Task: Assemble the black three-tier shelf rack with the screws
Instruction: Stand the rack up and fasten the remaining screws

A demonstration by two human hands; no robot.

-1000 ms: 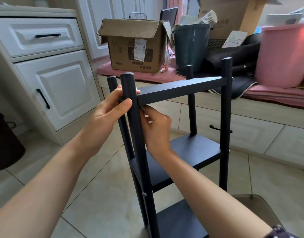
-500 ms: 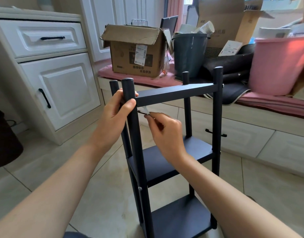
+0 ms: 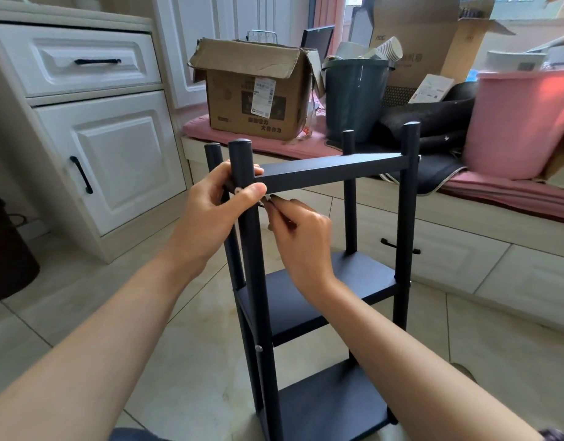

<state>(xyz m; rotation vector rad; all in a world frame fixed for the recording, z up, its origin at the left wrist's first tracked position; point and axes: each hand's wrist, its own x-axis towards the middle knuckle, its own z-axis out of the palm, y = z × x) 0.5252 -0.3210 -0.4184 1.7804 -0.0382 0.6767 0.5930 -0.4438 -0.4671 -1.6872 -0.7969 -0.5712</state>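
A white cabinet (image 3: pixel 92 148) with black handles fills the left side of the scene, and a low bench with a pink cushion (image 3: pixel 513 198) runs along the far side, carrying a cardboard box (image 3: pixel 258 93), a dark green bucket (image 3: pixel 353 97) and a pink bin (image 3: pixel 522 122). On the tiled floor (image 3: pixel 83 297) in the middle stands the black three-tier shelf rack (image 3: pixel 325 300), upright, with its four posts rising above the top shelf (image 3: pixel 331 171); the middle and bottom shelves sit below it, nearer the person. The left hand (image 3: pixel 217 211) is curled round the near left post (image 3: pixel 247 224) just where the top shelf meets it, thumb across the near face of the post and fingers wrapped behind. The right hand (image 3: pixel 301 240) is directly right of that post, just under the top shelf's near edge, its fingers bunched and pinching a small metal tool (image 3: pixel 268 198) whose tip points at the joint beside the left thumb; what kind of tool it is cannot be told. A silver screw head (image 3: pixel 258 348) shows lower on the same post, level with the middle shelf.
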